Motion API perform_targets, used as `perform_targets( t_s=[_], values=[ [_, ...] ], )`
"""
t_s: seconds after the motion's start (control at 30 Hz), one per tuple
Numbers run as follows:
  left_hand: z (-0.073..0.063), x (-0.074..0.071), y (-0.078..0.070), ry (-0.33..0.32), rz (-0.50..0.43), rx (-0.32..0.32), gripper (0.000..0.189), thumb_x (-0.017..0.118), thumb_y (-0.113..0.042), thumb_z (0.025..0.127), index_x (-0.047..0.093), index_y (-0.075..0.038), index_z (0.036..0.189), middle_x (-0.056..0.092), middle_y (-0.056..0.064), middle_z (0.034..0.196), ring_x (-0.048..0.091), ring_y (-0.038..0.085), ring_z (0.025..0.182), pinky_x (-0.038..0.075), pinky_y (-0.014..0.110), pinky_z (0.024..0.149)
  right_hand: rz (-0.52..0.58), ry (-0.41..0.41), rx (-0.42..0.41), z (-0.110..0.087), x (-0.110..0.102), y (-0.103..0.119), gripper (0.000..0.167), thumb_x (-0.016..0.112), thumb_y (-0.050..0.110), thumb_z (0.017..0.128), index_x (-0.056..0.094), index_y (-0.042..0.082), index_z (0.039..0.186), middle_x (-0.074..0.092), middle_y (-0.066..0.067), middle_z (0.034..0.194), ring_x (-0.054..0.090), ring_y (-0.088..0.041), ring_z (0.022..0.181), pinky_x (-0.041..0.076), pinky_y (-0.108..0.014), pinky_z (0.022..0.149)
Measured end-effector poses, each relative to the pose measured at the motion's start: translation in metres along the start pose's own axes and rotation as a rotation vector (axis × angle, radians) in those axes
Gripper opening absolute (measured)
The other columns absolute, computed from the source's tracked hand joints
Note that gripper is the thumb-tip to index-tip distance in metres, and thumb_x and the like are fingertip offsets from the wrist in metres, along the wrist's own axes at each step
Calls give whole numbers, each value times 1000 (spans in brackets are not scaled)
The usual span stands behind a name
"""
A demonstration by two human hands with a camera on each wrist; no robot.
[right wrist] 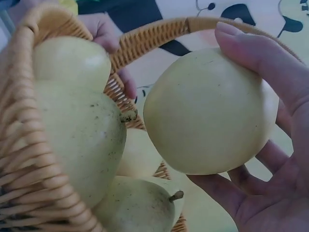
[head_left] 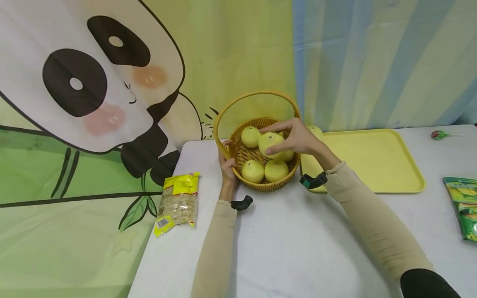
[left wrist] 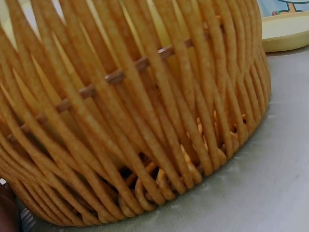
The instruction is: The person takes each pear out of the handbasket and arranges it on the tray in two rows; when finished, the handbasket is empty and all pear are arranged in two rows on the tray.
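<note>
A wicker basket [head_left: 266,187] with a tall arched handle stands on the table, tipped toward me. My left hand [head_left: 228,165] grips its left rim near the handle's foot. Several pale yellow pears lie inside, among them one pear [head_left: 252,171] at the front left. Over the basket's opening, my right hand [head_left: 299,138] holds another pear [right wrist: 207,116] between thumb and fingers. In the right wrist view, a stemmed pear [right wrist: 82,140] shows beside the basket wall. The left wrist view is filled by the basket's woven side [left wrist: 145,106].
Right of the basket lies a yellow tray [head_left: 372,161]; a pear [head_left: 315,131] shows at its far left corner, partly behind my right hand. A yellow-labelled clear bag [head_left: 179,203] lies at left. A lollipop [head_left: 439,134] and a green packet [head_left: 463,207] lie at right.
</note>
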State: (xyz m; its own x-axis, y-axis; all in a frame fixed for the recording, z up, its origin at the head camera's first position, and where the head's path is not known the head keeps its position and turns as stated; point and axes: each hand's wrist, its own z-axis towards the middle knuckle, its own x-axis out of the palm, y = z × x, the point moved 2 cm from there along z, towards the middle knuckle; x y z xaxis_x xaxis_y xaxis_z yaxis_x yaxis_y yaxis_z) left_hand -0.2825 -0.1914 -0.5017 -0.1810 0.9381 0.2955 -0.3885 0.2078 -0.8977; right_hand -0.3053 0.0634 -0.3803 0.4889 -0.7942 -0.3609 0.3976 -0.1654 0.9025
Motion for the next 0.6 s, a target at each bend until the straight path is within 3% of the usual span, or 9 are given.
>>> perform_targets(
  t_s=[0.03, 0.1, 0.2, 0.27, 0.43, 0.6],
  values=[
    [0, 0, 0, 0, 5, -1, 82, 34, 6, 59, 41, 9, 141, 41, 10, 145, 40, 42, 129, 37, 41, 94, 11, -3, -5, -4, -1, 1, 59, 97, 20, 75, 77, 15, 131, 73, -3, 137, 64, -17, 128, 51, -47, 106],
    [0, 1, 0, -1, 10, 0, 82, 34, 7, 60, 42, 9, 142, 41, 11, 146, 40, 42, 130, 36, 41, 94, 39, -12, -8, -13, -4, 3, 60, 96, 15, 75, 76, 12, 132, 72, -5, 138, 58, -24, 140, 45, -53, 115],
    [-1, 1, 1, -8, 25, 8, 82, 33, 8, 60, 43, 9, 141, 41, 14, 148, 39, 41, 131, 35, 39, 96, 78, -33, -9, -26, -11, 6, 60, 95, 9, 76, 75, 8, 132, 72, -5, 139, 52, -23, 145, 42, -46, 119],
    [-1, 1, 1, -9, 29, 12, 82, 33, 8, 60, 44, 9, 141, 40, 16, 148, 38, 41, 131, 34, 40, 97, 121, -54, -15, -35, -20, 8, 59, 93, 3, 76, 75, 5, 132, 72, -4, 139, 52, -23, 144, 47, -39, 114],
    [-1, 1, 2, 1, 30, 15, 81, 32, 10, 61, 44, 9, 141, 40, 16, 146, 39, 40, 130, 34, 41, 96, 186, -152, -31, -54, -49, 6, 59, 88, -9, 76, 71, -4, 133, 72, -6, 138, 61, -18, 131, 61, -26, 79],
    [1, 0, 3, -10, 17, 4, 81, 33, 7, 60, 44, 8, 140, 43, 12, 144, 40, 40, 126, 35, 42, 95, 76, -289, 34, -69, -79, -6, 59, 90, -3, 78, 72, 1, 134, 74, 5, 133, 61, -9, 129, 59, -21, 83]
  ],
)
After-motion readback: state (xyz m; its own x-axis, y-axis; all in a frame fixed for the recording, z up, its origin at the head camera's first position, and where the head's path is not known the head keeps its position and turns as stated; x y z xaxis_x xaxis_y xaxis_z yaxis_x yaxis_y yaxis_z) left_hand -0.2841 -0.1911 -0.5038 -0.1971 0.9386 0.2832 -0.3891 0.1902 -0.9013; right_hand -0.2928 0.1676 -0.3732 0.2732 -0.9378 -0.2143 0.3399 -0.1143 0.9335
